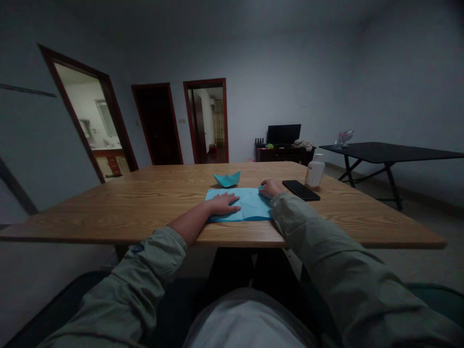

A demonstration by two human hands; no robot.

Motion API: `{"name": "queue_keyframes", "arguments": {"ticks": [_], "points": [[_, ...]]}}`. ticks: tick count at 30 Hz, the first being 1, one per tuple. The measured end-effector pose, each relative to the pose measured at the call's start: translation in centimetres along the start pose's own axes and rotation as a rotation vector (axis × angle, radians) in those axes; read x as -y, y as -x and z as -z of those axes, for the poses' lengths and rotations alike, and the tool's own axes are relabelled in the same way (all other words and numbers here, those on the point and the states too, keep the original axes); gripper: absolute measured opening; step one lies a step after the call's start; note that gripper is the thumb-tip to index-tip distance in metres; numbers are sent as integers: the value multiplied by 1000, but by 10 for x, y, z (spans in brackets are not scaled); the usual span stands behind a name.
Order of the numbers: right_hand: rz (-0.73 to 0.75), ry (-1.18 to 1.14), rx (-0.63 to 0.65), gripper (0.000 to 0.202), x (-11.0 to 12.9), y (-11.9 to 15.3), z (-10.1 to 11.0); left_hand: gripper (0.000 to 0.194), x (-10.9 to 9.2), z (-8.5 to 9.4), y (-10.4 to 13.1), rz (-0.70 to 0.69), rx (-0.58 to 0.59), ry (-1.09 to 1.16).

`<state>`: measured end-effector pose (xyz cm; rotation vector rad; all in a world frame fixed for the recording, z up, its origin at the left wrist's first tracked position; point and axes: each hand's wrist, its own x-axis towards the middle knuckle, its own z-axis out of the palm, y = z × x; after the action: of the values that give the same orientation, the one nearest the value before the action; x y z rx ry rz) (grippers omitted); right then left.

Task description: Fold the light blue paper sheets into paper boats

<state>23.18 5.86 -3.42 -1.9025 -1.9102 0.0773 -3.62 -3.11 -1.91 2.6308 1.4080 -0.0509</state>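
Blue paper (250, 205), creased and with more than one layer showing at its near edge, lies near the front of the wooden table. My left hand (224, 203) rests flat on its left part, fingers stretched to the right. At the paper's far right corner, my right hand (270, 188) has its fingers pressed together on the edge, pinching the corner. Just beyond the paper sits a folded blue paper boat (227, 179), touched by neither hand.
Right of my right hand lies a black phone (301, 190), with a white bottle (315, 171) standing beside it. The wooden table (152, 208) spans the view. Farther right stands a black folding table (391, 151). A television (284, 134) is at the back wall.
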Motion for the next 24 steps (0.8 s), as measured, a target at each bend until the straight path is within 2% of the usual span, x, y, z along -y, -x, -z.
{"name": "queue_keyframes", "arguments": {"ticks": [4,7,12,24], "points": [[13,-3,-42,47,-1,1,0,85,1,0,0,-5,-6,-3],[30,8,-54,41,-2,1,1,85,2,-1,-2,1,-8,0],[46,17,-4,26,-6,1,3,84,2,-2,-2,5,-11,5],[19,24,54,30,-26,-4,7,84,1,-3,-1,0,-7,8]]}}
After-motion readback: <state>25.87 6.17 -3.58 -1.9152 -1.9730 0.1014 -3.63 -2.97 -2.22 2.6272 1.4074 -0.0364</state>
